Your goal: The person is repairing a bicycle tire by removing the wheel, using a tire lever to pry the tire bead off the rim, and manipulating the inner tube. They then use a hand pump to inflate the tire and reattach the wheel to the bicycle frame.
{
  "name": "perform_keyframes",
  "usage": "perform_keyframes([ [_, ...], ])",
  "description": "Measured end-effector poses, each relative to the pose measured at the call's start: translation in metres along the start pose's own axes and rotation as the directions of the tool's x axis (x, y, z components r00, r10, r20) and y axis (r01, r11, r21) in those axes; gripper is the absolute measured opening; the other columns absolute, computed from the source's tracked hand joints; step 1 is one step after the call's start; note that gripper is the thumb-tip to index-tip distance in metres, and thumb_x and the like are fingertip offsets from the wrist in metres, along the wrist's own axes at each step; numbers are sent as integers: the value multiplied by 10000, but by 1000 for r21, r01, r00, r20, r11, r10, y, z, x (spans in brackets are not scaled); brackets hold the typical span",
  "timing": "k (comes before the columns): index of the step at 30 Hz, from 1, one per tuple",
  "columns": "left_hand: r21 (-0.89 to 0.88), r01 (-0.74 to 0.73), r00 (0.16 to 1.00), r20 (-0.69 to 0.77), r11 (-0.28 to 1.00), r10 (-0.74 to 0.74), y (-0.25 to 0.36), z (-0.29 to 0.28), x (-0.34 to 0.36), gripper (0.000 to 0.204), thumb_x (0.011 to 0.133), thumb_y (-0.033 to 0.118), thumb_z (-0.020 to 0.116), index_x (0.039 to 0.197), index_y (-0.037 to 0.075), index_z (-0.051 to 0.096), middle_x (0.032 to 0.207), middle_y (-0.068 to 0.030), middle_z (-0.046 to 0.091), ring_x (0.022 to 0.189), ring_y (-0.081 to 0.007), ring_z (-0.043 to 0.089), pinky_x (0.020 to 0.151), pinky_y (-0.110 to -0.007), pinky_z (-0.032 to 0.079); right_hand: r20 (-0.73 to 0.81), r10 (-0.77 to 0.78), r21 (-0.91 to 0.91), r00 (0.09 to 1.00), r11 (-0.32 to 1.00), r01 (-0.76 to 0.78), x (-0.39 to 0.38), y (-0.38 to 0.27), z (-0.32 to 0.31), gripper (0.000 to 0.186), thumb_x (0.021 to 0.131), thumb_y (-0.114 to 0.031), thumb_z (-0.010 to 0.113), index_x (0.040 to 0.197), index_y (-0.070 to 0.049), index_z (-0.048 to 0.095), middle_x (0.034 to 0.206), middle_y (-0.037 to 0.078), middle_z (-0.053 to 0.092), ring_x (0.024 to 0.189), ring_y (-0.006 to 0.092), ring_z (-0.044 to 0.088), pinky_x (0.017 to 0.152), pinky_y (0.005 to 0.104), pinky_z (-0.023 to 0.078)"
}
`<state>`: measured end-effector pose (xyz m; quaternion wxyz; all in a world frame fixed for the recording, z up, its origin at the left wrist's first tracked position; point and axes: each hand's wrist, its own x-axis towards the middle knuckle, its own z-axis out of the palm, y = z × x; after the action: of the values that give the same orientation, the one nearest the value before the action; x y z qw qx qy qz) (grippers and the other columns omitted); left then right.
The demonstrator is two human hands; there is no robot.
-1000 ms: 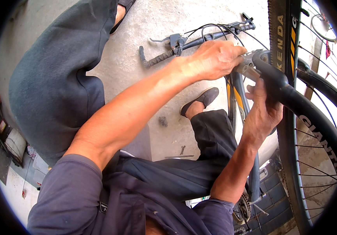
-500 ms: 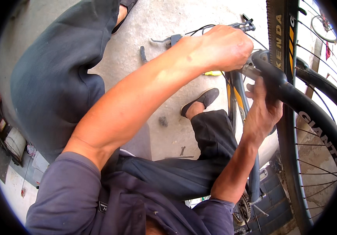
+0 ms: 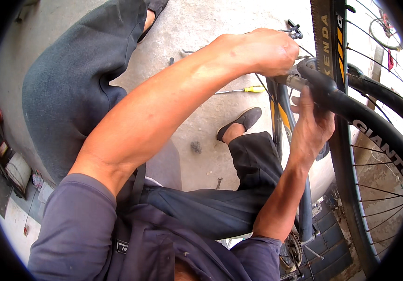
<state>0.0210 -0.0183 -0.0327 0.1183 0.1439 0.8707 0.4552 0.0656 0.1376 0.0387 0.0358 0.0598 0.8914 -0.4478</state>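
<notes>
One line of large white capital letters runs along the black, smooth tubular bicycle fork (image 3: 351, 110); one line of pale yellow letters is on the black rubber tyre (image 3: 325, 42). One small dark label with white print (image 3: 122, 246) is on the dark purple garment. I count two fork legs, one on each side of the tyre, and one screwdriver with yellow handle (image 3: 254, 89), lying on the pale concrete floor (image 3: 201, 173). The short silvery metal tube (image 3: 296, 83) of the fork is between the two hands. The right hand (image 3: 313, 114) grips the fork below this tube, its thumb near the metal. The left hand (image 3: 276, 54) is at the tube's other end; its fingers are hidden, so I cannot tell whether they grip.
</notes>
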Motion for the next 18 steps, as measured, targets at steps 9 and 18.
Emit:
perform_keyframes([
  [9,-5,-49,978,-203,999,47,-26,39,-6,308,901,209,536,1181,89,582,915,-152,631,873,-354,619,747,-438,496,-8,-30,-6,1000,1000,30,0,1,1,296,869,-143,682,1123,-3,620,907,59,661,726,112,608,644,234,489],
  [18,-51,-46,964,-264,998,31,-30,51,-13,358,845,139,549,1202,119,568,948,-156,640,899,-343,639,776,-431,494,-32,5,-63,999,998,-7,0,1,3,288,876,-121,667,1141,-18,620,933,66,671,715,107,617,609,213,503],
])
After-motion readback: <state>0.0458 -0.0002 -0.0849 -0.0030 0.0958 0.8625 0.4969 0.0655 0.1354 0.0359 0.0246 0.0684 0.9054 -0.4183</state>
